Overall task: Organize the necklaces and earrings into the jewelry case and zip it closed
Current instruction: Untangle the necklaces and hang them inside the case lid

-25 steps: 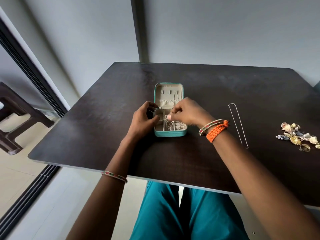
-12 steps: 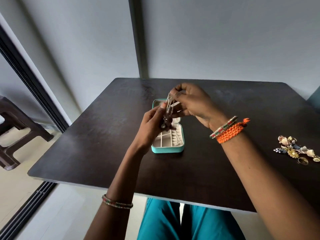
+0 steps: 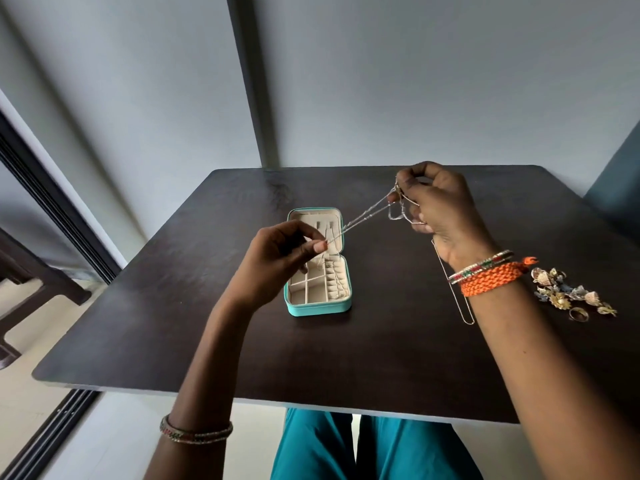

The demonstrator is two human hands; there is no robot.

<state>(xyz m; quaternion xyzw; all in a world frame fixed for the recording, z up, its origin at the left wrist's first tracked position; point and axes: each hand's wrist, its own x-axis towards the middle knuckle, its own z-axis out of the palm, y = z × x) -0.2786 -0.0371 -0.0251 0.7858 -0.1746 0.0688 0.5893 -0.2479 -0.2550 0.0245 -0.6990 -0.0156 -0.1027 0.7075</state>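
A thin silver necklace is stretched in the air between the two hands, one end pinched by the left hand and the other bunched in the curled fingers of the right hand. The open teal jewelry case is seen on the dark tabletop below and between them. A second chain is partly hidden under the right wrist, and a heap of earrings is laid further right.

left grip pinching, right grip apparently curled
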